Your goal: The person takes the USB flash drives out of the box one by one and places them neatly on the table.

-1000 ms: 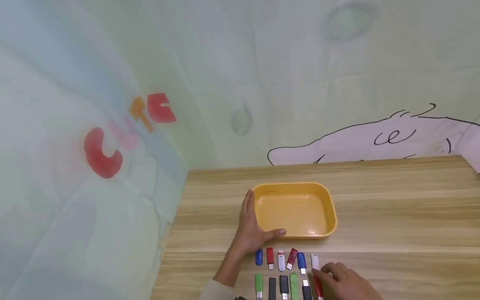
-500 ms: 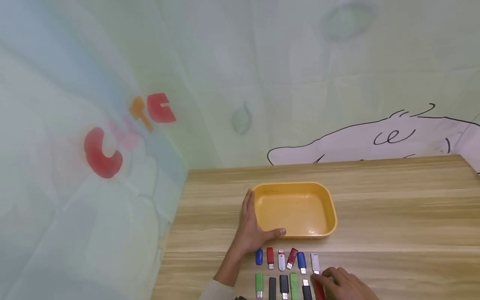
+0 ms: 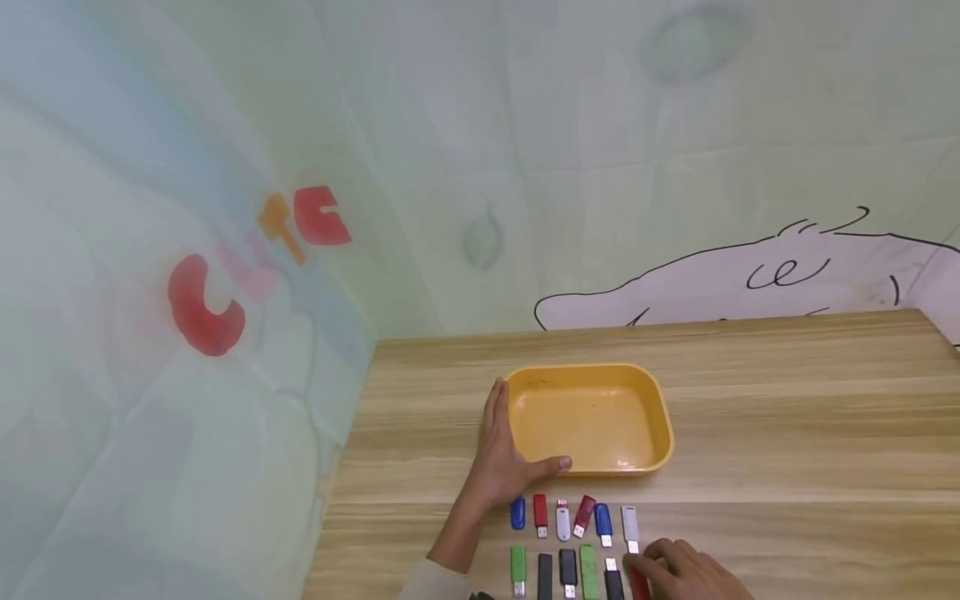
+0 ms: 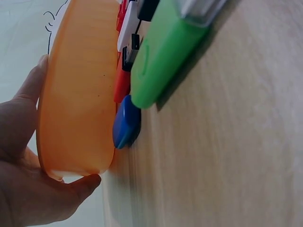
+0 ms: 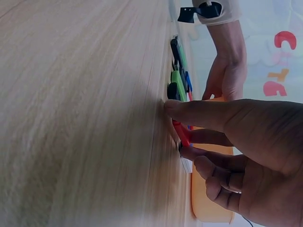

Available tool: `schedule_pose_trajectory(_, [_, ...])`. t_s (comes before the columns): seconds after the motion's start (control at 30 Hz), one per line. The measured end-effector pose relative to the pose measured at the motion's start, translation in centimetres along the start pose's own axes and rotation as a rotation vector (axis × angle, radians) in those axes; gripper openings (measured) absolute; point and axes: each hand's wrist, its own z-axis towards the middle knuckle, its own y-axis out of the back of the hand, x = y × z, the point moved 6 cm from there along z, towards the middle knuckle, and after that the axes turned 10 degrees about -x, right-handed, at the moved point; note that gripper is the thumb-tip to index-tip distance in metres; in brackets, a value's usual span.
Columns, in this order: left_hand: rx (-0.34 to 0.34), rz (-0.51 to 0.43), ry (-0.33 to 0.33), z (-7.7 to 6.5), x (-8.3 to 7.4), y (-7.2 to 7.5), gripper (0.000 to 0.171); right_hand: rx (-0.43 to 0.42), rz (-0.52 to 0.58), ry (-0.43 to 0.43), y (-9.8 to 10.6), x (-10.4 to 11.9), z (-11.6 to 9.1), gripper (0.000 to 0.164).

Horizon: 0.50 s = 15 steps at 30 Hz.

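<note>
In the head view, my left hand point(image 3: 504, 467) holds the near-left corner of a yellow plastic tray point(image 3: 660, 400), fingers along its left side and thumb on the front wall. The left wrist view shows the same grip on the tray point(image 4: 75, 94). My right hand point(image 3: 696, 571) pinches a red USB flash drive point(image 3: 637, 579) at the right end of the nearer row; in the right wrist view the red drive point(image 5: 182, 132) shows between thumb and fingers, low at the tabletop. Just beyond lies a silver USB drive point(image 3: 630, 525), its connector pointing toward me.
Two rows of USB drives lie in front of the tray. The far row includes a blue drive point(image 3: 603, 525) and a white one point(image 3: 563, 523); the nearer has a green drive point(image 3: 518, 569) and a black one point(image 3: 568, 571). A printed cloth wall point(image 3: 420, 167) borders the wooden table point(image 3: 810, 433).
My right hand has shifted slightly toward me with the red USB drive, and the silver drive's connector now shows. My left hand and the tray stay in place.
</note>
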Motion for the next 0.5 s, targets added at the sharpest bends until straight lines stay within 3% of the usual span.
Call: schedule_pose_trajectory(0.5, [-0.002, 0.006, -0.004, 0.00, 0.00, -0.13, 0.142, -0.001, 0.007, 0.032, -0.11, -0.39, -0.01, 0.081])
